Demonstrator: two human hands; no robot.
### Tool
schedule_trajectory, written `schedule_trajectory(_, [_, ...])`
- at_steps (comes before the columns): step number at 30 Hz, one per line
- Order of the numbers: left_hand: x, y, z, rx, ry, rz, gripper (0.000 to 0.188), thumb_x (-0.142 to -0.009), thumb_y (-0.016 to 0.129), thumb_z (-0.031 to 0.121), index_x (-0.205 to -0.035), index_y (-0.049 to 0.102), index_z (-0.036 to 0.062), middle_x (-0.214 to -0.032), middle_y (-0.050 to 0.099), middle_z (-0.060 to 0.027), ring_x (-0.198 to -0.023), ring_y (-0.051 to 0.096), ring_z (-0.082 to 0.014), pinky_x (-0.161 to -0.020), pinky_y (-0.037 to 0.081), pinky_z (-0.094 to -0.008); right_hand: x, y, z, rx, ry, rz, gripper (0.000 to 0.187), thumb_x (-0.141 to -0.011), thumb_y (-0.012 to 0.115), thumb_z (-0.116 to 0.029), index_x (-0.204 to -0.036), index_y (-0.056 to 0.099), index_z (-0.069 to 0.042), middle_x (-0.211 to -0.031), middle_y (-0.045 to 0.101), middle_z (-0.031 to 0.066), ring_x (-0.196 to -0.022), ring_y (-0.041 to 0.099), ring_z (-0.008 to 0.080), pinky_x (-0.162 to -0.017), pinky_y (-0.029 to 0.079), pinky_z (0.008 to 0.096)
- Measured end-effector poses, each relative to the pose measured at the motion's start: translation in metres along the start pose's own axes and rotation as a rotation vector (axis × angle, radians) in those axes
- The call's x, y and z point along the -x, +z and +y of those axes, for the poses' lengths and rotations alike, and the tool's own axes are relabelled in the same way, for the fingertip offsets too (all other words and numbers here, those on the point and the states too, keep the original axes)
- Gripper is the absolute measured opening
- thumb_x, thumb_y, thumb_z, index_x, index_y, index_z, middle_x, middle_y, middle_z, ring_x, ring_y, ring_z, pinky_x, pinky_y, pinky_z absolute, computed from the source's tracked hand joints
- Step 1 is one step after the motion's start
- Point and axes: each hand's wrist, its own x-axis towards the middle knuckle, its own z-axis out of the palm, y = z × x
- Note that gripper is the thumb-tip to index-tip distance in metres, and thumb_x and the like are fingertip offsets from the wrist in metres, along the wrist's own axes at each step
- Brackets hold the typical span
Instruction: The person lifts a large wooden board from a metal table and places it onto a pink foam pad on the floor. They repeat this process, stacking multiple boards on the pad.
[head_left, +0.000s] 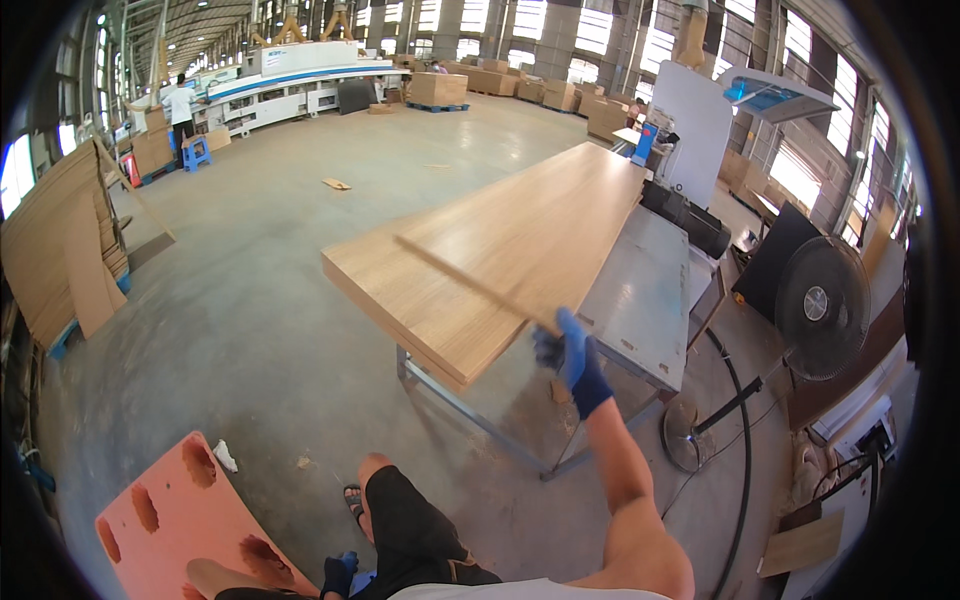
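Observation:
My right hand (572, 355), in a blue work glove, is closed round the near end of a thin wooden strip (470, 285). The strip is slightly blurred and points to the far left, over a long wood-grain panel (500, 235). That panel lies across a grey metal-topped table (635, 300), its near end jutting out to the left. Low at the bottom edge, my left hand (340, 573), gloved too, is beside my dark shorts. Its fingers are too small and partly hidden to read.
A pink-orange board (190, 520) with brown patches is at lower left. Flattened cardboard (65, 250) leans at the left. To the right stands a fan (822, 308), with a black hose (745, 450) on the floor. A person (180, 115) stands by a long white machine (300, 85).

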Motion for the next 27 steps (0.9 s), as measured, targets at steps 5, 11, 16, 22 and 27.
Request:
schedule_trajectory(5, [0.034,0.028,0.107,0.002,0.08,0.056,0.022,-0.08,0.061,0.023,-0.077,0.064,0.001,-0.059,0.058,-0.0039,-0.047,0.053,-0.016,-0.044,0.039,-0.0309,0.083,0.029,-0.005,0.054,0.174,-0.224,0.045,-0.087,0.055,-0.042,-0.097,0.058,0.002,-0.079,0.063,0.0123,-0.068,0.063,0.0208,-0.061,0.053,0.0313])
schedule_trajectory(11, [0.149,0.064,0.335,0.517,0.737,0.059,0.036,-0.093,0.043,0.018,-0.121,0.048,-0.0052,-0.108,0.056,-0.0103,-0.096,0.053,-0.0157,-0.084,0.042,-0.0298,0.093,0.051,0.011,-0.068,0.005,-0.069,0.042,-0.087,0.056,-0.037,-0.095,0.057,0.005,-0.077,0.063,0.0133,-0.063,0.064,0.0202,-0.057,0.054,0.0308])
schedule_trajectory(16, [0.153,0.124,0.401,0.907,0.787,-0.172,0.033,-0.095,0.039,0.024,-0.103,0.055,-0.0036,-0.097,0.058,-0.0087,-0.088,0.053,-0.0157,-0.077,0.043,-0.0305,0.123,0.078,0.029,-0.091,-0.043,0.022,0.039,-0.087,0.056,-0.034,-0.089,0.059,0.005,-0.073,0.063,0.0122,-0.058,0.062,0.0176,-0.053,0.053,0.0284])
schedule_trajectory(22, [0.148,0.129,0.435,0.223,0.993,0.06,0.04,-0.093,0.036,0.027,-0.066,0.045,-0.0004,-0.057,0.046,-0.0092,-0.056,0.043,-0.0165,-0.052,0.033,-0.0384,0.095,0.078,0.023,-0.054,-0.098,0.138,0.037,-0.087,0.057,-0.033,-0.082,0.06,0.003,-0.068,0.062,0.0112,-0.054,0.061,0.0168,-0.049,0.051,0.0286])
schedule_trajectory(27, [0.148,0.167,0.477,-0.054,0.941,0.116,0.041,-0.092,0.041,0.033,-0.096,0.055,-0.0049,-0.079,0.06,-0.0231,-0.074,0.057,-0.0368,-0.067,0.044,-0.0419,0.049,0.047,0.007,0.126,-0.065,0.193,0.043,-0.084,0.059,-0.04,-0.071,0.059,0.001,-0.06,0.06,0.0124,-0.045,0.058,0.0208,-0.042,0.048,0.0303])
